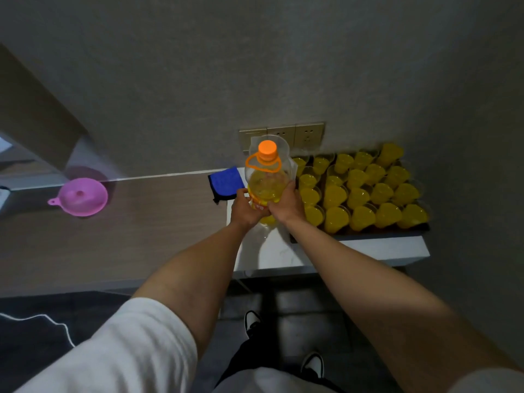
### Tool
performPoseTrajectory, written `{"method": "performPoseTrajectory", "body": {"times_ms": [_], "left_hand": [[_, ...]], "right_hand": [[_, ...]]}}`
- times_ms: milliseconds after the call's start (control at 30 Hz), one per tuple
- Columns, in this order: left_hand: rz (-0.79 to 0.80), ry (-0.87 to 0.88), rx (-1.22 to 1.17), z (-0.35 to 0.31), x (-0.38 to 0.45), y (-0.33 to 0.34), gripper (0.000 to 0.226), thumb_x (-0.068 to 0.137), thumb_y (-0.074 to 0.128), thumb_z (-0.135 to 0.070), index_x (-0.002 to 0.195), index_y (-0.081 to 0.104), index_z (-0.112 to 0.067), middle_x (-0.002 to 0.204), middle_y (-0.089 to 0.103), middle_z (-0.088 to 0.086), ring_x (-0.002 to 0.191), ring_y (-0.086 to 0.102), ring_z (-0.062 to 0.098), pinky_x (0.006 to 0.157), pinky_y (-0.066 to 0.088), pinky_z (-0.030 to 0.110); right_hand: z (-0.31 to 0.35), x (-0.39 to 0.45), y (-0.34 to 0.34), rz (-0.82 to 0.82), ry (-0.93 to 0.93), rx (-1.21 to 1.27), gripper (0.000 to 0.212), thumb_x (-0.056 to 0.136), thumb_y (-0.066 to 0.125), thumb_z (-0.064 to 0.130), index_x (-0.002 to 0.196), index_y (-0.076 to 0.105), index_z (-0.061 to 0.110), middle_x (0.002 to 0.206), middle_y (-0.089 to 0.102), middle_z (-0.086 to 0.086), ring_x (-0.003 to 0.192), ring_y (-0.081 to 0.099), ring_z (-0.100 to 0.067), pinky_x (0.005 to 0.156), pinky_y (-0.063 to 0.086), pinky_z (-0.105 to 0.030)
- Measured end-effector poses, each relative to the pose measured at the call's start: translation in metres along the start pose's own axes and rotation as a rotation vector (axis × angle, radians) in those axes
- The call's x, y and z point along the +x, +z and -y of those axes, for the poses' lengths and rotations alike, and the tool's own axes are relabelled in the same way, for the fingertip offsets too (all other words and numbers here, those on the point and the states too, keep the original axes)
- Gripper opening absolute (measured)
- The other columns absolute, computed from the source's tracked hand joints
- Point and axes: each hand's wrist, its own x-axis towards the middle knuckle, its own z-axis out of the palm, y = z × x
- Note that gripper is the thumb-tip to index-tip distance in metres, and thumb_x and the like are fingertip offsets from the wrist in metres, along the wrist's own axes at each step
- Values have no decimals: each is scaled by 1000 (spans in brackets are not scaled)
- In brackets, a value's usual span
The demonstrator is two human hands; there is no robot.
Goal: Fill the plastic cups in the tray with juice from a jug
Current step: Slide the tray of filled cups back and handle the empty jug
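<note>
We see the juice bottle [266,177] at frame centre, upright, clamped between both hands at its lower half. Left hand [245,207] wraps the bottle's left side, fingers curled round the label; right hand [286,202] wraps the right side, thumb up along the wall. So both grips are grasping the bottle. Bottle is clear plastic, rounded, holds yellow juice to about mid height, with an orange screw cap [267,150] and an orange loop handle [263,165] at the neck. Red and yellow label low on the bottle, writing not readable.

Just behind the bottle we make out a clear plastic jug [279,143], mostly hidden. Just to the right, the dark tray [368,236] sits on a white worktop [382,249], packed with clear plastic cups [358,198] in rows, all showing yellow juice.

Left of the bottle a blue cloth [225,184], soft, folded, lies at the join with a wood-grain worktop [141,219]. Far left on that one, a pink plastic funnel [82,197], wide side up. Wall sockets [295,134] above the bottle, brass-coloured plates.
</note>
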Motion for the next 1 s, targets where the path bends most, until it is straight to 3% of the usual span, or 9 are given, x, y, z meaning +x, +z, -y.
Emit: {"method": "performPoseTrajectory", "body": {"times_ms": [100,233,367,467,533,633,767,867,1000], "left_hand": [[39,-3,29,0,-1,0,95,68,95,-18,141,36,-6,133,56,11,116,55,22,88,44,30],[41,-68,69,3,-2,-2,122,66,95,-15,158,14,-6,156,39,15,143,39,34,107,39,37],[41,-126,64,12,0,-7,129,68,95,-20,160,6,-7,161,30,16,149,30,33,114,36,41],[44,-179,50,21,2,-13,120,70,93,-17,158,12,-4,157,36,18,145,37,32,109,39,36],[54,-221,35,26,3,-18,109,75,90,-13,155,18,-2,155,37,19,142,40,30,106,40,33],[49,-252,62,40,7,-29,100,79,87,-15,154,22,-3,153,42,17,139,45,28,101,42,29],[25,-299,120,60,16,-45,92,81,83,-20,152,26,-3,150,47,17,134,50,30,103,44,32],[19,-313,109,70,24,-55,86,85,79,-18,152,27,-3,153,44,17,137,48,31,107,43,33],[-30,-328,117,80,42,-68,68,90,70,-16,149,35,-5,150,47,16,135,49,31,102,41,30]], "right_hand": [[0,-6,2,-28,7,43,106,79,85,39,157,19,11,151,45,-19,136,48,-39,108,43,-46],[0,-12,8,6,115,110,112,74,87,50,154,22,7,152,45,-17,136,49,-38,106,44,-44],[-5,-18,23,76,200,88,116,82,76,61,158,11,2,149,49,-18,131,54,-39,99,50,-45],[-4,-25,32,160,244,51,111,88,77,41,160,3,-1,152,45,-18,134,52,-38,103,49,-44],[2,-29,36,219,229,38,94,88,78,27,158,20,1,151,47,-18,134,51,-38,102,47,-40],[9,-28,51,280,268,41,75,87,78,30,149,43,7,144,56,-14,124,59,-36,98,55,-42],[24,-27,72,387,383,112,48,94,66,24,136,55,2,132,62,-17,109,64,-35,90,60,-43],[36,-22,86,399,344,72,41,99,58,23,133,55,-1,134,61,-19,113,64,-36,86,56,-39],[51,-8,103,354,249,14,54,104,50,22,151,37,1,153,46,-18,136,50,-35,90,43,-32]]}}
